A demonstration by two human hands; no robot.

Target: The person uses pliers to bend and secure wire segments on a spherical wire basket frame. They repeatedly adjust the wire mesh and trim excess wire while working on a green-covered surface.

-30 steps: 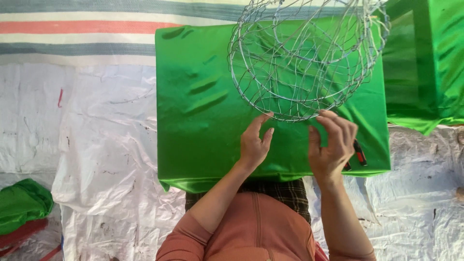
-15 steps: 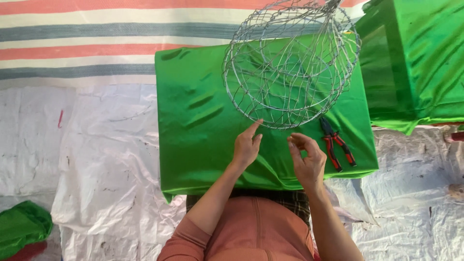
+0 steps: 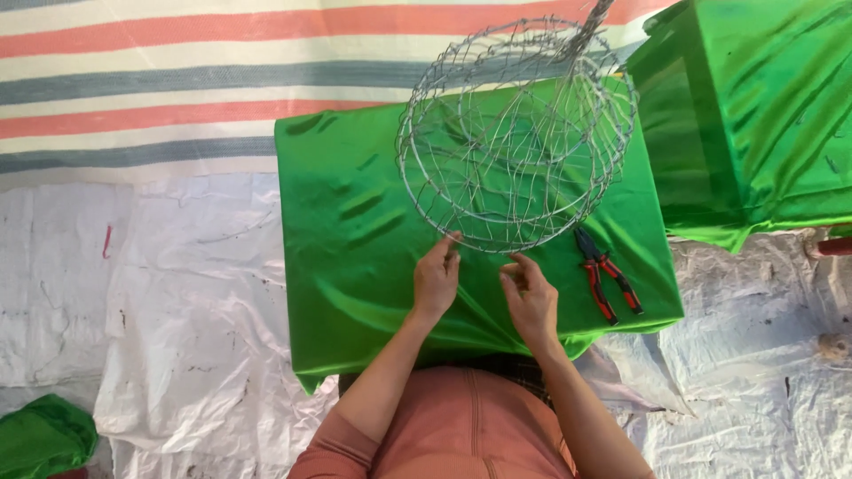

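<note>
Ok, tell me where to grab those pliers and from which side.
Grip the pliers by the two red handles, coming from the near right with the right hand. They lie flat on the green cloth, dark jaws pointing away toward the wire basket, handles splayed toward the cloth's near edge, nothing on them.

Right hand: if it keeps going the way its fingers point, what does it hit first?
The right hand points up and slightly left, toward the near rim of the wire basket. That rim wire is probably first; its fingertips sit just short of it, though depth is unclear from above.
</note>
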